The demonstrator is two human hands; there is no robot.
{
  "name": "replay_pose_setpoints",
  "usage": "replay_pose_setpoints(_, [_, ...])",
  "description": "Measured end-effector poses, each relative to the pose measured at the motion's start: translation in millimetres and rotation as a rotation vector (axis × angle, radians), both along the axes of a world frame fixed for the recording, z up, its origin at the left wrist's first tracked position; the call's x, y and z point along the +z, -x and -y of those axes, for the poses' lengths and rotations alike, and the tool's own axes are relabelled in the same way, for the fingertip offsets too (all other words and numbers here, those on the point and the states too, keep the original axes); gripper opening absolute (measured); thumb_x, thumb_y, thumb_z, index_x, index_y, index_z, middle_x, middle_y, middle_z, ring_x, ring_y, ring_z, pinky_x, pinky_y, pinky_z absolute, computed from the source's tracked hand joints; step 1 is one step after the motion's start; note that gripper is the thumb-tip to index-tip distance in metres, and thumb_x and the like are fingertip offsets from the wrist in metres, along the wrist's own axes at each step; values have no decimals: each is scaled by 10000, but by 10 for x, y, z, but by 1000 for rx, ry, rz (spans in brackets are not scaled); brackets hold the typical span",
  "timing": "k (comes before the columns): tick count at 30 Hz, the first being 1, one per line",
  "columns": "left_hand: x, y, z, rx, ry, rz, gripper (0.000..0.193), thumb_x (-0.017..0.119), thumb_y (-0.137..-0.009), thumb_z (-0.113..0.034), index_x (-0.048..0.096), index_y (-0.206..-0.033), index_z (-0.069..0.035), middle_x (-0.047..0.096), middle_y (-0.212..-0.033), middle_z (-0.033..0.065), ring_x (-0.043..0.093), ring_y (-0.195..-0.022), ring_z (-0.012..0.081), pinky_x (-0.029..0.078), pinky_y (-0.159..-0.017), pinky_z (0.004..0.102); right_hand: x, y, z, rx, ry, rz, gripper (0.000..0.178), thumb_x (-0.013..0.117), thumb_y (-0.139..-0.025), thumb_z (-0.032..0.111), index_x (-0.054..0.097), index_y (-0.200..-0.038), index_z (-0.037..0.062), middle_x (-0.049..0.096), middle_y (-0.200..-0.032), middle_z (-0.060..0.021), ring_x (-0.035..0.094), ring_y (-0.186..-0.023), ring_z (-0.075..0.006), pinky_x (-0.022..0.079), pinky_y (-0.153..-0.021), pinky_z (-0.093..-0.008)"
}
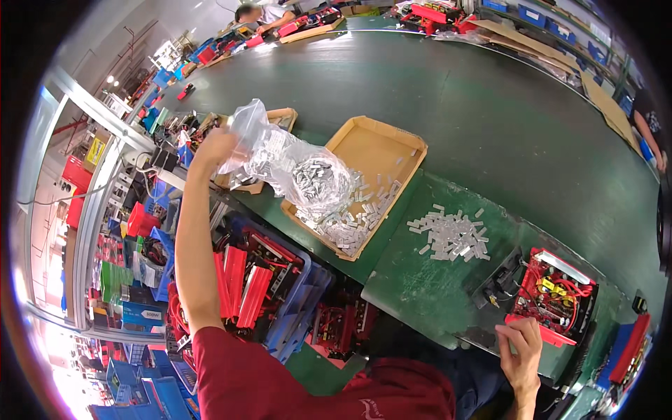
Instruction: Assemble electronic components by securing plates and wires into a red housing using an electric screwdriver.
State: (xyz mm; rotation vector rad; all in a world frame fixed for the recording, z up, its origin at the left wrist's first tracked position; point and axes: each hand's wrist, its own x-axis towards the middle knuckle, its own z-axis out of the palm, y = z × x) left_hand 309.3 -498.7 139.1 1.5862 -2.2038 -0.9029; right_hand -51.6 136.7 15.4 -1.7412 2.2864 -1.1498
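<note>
My left hand (213, 148) is raised and grips the top of a clear plastic bag (294, 168) full of small silver metal pieces, tilted so its lower end hangs over a shallow cardboard tray (381, 143). Several of the same silver pieces (350, 217) lie in the tray's near corner. A loose heap of silver pieces (451, 236) lies on the green table to the right of the tray. My right hand (523, 346) rests with fingers curled at the near edge of the table, touching the red frame of an open electronic unit (553, 290).
The green table (455, 112) stretches far ahead. Blue bins with red housings (255, 283) sit below the table at left. Another person (262, 15) works at the far end; cardboard sheets (532, 42) lie at the far right. A second small cardboard box (280, 119) stands behind the bag.
</note>
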Motion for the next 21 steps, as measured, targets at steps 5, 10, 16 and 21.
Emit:
replay_pose_setpoints(5, [-811,810,266,-355,624,504,284,633,-844,-216,723,-925,41,714,-915,259,711,-859,377,537,-775,474,45,-17,16,-67,-35,-48,244,727,-717,-99,687,-924,22,593,-850,-103,567,-789,-292,454,-690,-396])
replay_pose_setpoints(10, [-1538,90,1399,-414,766,832,283,571,-875,-219,710,-917,24,689,-968,301,671,-943,460,526,-839,523,-16,58,4,-32,49,-2,276,739,-701,-74,708,-950,40,621,-873,-94,578,-779,-295,465,-691,-394])
replay_pose_setpoints(16, [-1366,358,1146,-495,563,577,343,564,-907,-291,654,-1083,-11,689,-1066,262,639,-1051,459,493,-898,539,-83,147,115,52,65,-5,272,744,-733,-29,725,-989,61,646,-912,-62,604,-810,-267,496,-715,-379])
replay_pose_setpoints(21, [-1168,203,1178,-288,652,555,406,531,-929,-345,647,-1146,-22,670,-1098,287,630,-1086,456,482,-927,540,-91,329,405,184,166,31,244,744,-752,-1,720,-987,62,633,-904,-65,599,-816,-268,488,-710,-378])
